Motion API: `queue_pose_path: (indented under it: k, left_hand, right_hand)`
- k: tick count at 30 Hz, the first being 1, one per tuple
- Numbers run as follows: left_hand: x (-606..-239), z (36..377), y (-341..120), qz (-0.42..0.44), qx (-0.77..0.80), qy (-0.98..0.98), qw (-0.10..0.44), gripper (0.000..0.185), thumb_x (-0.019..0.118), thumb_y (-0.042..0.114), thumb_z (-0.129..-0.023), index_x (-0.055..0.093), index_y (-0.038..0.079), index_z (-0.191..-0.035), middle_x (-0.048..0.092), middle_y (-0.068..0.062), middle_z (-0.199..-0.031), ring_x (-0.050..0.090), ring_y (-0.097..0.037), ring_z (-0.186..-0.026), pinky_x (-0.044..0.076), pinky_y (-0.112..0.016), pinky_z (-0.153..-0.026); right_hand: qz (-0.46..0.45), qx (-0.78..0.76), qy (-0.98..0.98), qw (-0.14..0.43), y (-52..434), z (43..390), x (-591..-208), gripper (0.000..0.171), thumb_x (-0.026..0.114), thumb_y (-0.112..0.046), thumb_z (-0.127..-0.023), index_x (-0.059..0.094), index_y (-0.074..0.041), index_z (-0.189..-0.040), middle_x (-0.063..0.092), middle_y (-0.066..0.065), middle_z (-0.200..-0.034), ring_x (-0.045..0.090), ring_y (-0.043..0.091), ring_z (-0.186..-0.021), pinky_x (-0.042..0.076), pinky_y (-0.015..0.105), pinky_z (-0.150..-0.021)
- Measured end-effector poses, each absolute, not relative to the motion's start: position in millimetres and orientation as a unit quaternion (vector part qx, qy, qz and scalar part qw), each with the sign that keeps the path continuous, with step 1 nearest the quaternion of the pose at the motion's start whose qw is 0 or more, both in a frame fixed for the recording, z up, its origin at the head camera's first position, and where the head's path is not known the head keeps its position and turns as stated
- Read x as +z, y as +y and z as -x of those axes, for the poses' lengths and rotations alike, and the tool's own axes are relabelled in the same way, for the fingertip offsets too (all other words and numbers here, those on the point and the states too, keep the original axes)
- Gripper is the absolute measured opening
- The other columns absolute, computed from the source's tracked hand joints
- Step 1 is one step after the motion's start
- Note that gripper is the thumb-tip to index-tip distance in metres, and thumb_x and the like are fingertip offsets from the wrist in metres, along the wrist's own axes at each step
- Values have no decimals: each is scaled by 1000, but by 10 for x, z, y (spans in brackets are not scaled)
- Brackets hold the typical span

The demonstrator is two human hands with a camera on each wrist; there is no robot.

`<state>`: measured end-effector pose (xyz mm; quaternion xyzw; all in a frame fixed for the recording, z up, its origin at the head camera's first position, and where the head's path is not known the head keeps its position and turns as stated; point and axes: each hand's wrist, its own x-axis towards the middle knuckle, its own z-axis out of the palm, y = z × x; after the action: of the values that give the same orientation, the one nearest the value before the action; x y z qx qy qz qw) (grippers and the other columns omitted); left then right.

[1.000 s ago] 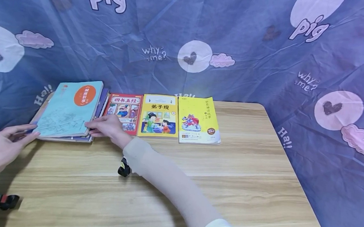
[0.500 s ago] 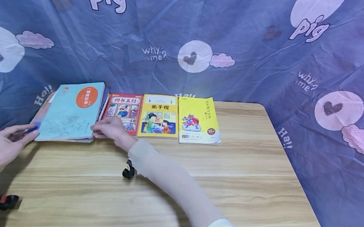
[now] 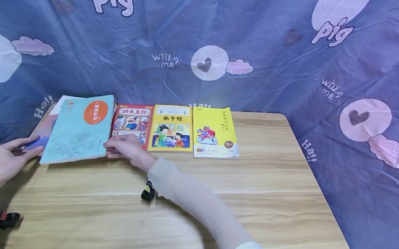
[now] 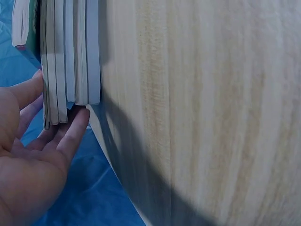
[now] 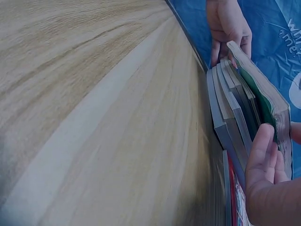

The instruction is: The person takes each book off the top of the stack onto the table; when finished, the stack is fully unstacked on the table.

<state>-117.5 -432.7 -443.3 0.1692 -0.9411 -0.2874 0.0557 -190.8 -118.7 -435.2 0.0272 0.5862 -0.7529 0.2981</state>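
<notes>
**A:** Head view, progress check? Desk [image 3: 268, 174] has three books [image 3: 171, 128] already laid in a row, with the stack [image 3: 44, 132] still piled at its left edge.

**B:** Looks partway. Right hand [image 3: 124, 147] pinches the teal book [image 3: 79, 130] lifted off the stack; left hand [image 3: 3, 158], fingers straight, steadies the stack's corner. Lower covers are hidden, so count's unclear.

Book stack [image 3: 77, 130] and three-book row [image 3: 175, 128] block far edge; near table [image 3: 215, 201] free.
</notes>
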Motion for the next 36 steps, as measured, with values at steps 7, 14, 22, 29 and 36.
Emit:
queue_pose_path:
  k: [7,14,22,29,36]
  left_hand:
    - [-4431,1164,-4343,-163,-291,-941,55,60,63,34,-106,52,-6,-150,55,-45,-140,33,30,-65,41,-16,-51]
    - [-4446,1139,-4335,-167,-303,-937,47,65,62,40,-106,48,-3,-154,55,-43,-142,36,28,-65,41,-16,-52]
    - [-4437,1132,-4346,-166,-302,-937,54,67,63,42,-105,49,-1,-154,54,-42,-144,37,25,-64,41,-18,-51]
    - [-4416,1126,-4331,-167,-304,-936,53,65,63,40,-105,49,-2,-153,55,-42,-141,39,21,-63,41,-20,-50]
    - [-4406,1121,-4319,-159,-309,-936,53,66,63,41,-105,49,-3,-153,52,-43,-145,37,26,-65,42,-19,-50]
  right_hand:
    - [-27,-766,569,298,-1271,1903,-4335,9,79,-1,-89,76,-4,-97,76,5,-77,68,14,-59,62,24,-57]
    - [-33,-778,555,293,-1294,1901,-4363,40,79,1,-90,70,-5,-128,75,8,-77,66,16,-57,62,27,-57]
    - [3,-775,552,308,-1105,1953,-4361,52,75,4,-92,61,0,-142,78,12,-96,71,15,-67,64,27,-63]
    - [56,-748,584,310,-772,1985,-4373,53,70,0,-97,57,0,-148,75,22,-125,73,10,-72,64,25,-66]
    - [57,-743,591,309,-396,1967,-4349,57,69,0,-97,53,0,-152,70,24,-134,73,8,-78,63,23,-65]
